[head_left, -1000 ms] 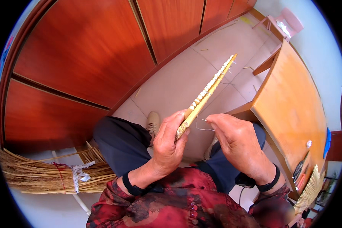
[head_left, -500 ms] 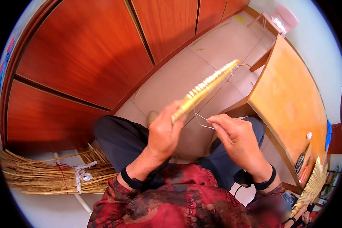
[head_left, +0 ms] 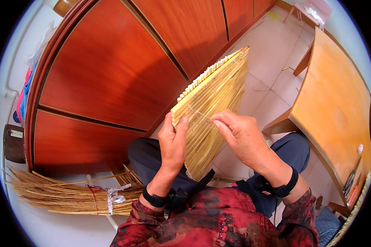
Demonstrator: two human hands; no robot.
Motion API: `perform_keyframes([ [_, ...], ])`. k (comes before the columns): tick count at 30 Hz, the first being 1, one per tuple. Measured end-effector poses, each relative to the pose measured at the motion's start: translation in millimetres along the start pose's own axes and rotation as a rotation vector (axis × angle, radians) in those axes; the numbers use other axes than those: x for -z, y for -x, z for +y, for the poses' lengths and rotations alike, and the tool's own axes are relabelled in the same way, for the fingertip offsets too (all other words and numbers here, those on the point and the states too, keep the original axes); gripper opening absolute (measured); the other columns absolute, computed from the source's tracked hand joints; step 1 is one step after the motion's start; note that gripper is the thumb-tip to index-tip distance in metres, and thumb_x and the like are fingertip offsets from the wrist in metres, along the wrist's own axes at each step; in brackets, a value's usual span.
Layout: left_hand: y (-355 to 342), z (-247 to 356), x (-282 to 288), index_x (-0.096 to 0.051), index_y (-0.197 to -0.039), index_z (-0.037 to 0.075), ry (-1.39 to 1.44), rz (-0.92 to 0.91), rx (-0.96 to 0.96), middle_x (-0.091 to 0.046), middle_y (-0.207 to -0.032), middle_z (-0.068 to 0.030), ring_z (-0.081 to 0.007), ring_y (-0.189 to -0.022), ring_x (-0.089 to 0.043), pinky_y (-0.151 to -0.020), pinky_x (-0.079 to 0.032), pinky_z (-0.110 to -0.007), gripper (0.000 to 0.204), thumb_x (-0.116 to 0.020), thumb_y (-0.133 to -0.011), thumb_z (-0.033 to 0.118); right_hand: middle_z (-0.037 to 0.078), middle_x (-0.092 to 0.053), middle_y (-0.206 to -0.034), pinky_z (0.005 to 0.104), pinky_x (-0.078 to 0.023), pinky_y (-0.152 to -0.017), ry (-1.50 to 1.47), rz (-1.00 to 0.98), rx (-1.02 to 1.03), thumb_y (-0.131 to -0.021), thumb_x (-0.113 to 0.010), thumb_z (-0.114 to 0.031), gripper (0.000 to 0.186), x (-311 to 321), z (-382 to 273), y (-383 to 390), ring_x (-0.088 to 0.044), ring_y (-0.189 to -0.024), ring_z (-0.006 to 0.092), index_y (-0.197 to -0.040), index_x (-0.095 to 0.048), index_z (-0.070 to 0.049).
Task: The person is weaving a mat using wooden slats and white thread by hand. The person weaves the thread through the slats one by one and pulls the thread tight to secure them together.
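Left edge: dark brown box [head_left: 14,154], with pink and blue items above it, partly cut off by the cabinet [head_left: 95,74]. Red-brown cabinet doors fill the upper left to top centre. Lower left: bundle of dry stalks [head_left: 62,193] lying sideways, tied with red string and a white strip [head_left: 115,196]. Center: stalk panel [head_left: 218,90], pale yellow rods side by side, tilted, top edge climbing to the upper right; it blocks the view of part of the lap and floor. Right: wooden table [head_left: 334,90], its near corner close to the right knee (tight on that side). Pink chair [head_left: 319,10] at upper right, dark-handled tool [head_left: 350,179] on the table at lower right.

Left hand [head_left: 173,144]: up from below, gripping the panel's left corner, thumb on the near face, fingers round the back and mostly hidden. Right hand [head_left: 245,136]: in from lower right, back of hand up, pointing upper left, thumb and index pinching a thin thread [head_left: 200,112] that runs to the panel's face. Other right fingers curled under; can't tell if they touch anything.
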State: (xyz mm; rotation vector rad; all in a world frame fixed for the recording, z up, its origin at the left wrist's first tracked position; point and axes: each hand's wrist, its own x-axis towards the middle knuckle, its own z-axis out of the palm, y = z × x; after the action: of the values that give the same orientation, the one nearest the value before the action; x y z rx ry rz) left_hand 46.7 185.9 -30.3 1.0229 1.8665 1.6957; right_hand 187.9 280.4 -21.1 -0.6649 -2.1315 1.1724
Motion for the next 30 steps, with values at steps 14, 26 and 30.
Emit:
perform_keyframes([
  [14,-5.1,-1.8,-3.2,-0.052,-0.115,-0.003,0.012,0.015,0.007,-0.061,-0.098,-0.0040,-0.0061,-0.087,-0.051,-0.077,-0.043,-0.021,0.026,-0.051,-0.094,0.012,0.018,-0.062,-0.081,0.0404,-0.050,-0.060,-0.031,0.029,0.132,-0.085,-0.056,-0.008,0.015,-7.1,9.0,-21.4,-0.061,-0.072,0.0354,-0.099,-0.060,-0.004],
  [26,-5.6,-1.3,-4.3,-0.052,-0.114,-0.004,0.011,0.014,-0.039,-0.061,-0.096,-0.0041,-0.0059,-0.084,-0.050,-0.074,-0.042,-0.021,0.024,-0.051,-0.094,0.010,0.016,-0.064,-0.082,0.0398,-0.051,-0.060,0.056,-0.029,0.144,-0.085,-0.056,-0.009,0.016,-2.2,6.4,-23.0,-0.062,-0.071,0.0343,-0.099,-0.061,-0.003],
  [30,-4.8,-0.6,-3.8,-0.052,-0.112,-0.004,0.029,0.001,-0.012,-0.061,-0.096,-0.0043,-0.0062,-0.084,-0.050,-0.075,-0.043,-0.021,0.023,-0.051,-0.094,0.010,0.018,-0.064,-0.083,0.0396,-0.051,-0.062,0.061,-0.019,0.123,-0.085,-0.056,-0.009,0.016,1.2,2.4,-22.6,-0.062,-0.073,0.0338,-0.099,-0.061,-0.003],
])
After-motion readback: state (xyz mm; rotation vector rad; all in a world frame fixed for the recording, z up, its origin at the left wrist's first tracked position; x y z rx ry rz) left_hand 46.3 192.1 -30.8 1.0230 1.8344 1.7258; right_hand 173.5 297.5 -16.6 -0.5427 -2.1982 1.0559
